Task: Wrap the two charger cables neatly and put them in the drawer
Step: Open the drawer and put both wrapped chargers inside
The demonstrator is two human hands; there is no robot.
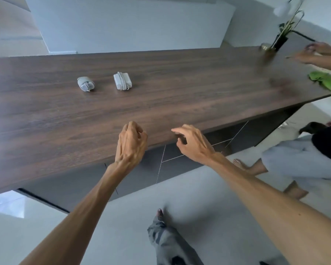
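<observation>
Two white chargers lie on the dark wooden counter point(180, 88), each with its cable wound around its body: a smaller one point(85, 84) on the left and a larger block point(122, 81) to its right. My left hand point(131, 143) hovers at the counter's near edge with its fingers curled loosely and nothing in them. My right hand point(193, 143) is beside it at the edge, fingers apart and bent, also holding nothing. Both hands are well short of the chargers. Dark drawer fronts point(191, 150) sit under the counter edge, just below my right hand, and they are closed.
Another person stands at the right, a hand point(313, 52) over the counter's far right corner and bare feet point(252, 167) on the floor. A green cloth point(327, 81) and a black vase with gold stems point(281, 41) are on that end. My own leg point(168, 240) shows below.
</observation>
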